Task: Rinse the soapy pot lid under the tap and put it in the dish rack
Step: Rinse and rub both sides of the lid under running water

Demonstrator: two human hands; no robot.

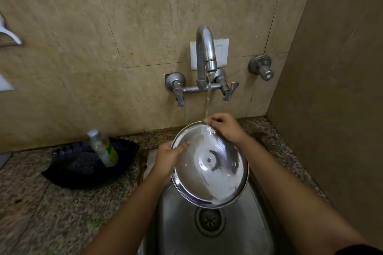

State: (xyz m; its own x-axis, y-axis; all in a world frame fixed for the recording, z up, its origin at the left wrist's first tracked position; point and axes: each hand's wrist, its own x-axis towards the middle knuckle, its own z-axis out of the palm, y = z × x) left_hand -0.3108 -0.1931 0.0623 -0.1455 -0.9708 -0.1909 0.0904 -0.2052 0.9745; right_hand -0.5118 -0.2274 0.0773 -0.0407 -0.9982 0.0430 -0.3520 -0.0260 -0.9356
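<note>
A round steel pot lid (209, 176) is held tilted over the steel sink (178, 221), its underside facing me. Water runs from the wall tap (207, 51) onto the lid's far edge. My left hand (167, 159) grips the lid's left rim, thumb lying on the inner face. My right hand (224, 128) holds the far rim, fingers in the stream where it lands. No foam shows on the wet surface. A black dish rack (68, 170) lies on the counter to the left.
A clear bottle with a yellow-green label (103, 149) stands in the black rack. The sink drain (209, 220) is below the lid. Two tap handles (180, 95) flank the spout; a separate valve (262, 67) is on the wall at right. Speckled granite counter (41, 209) surrounds the sink.
</note>
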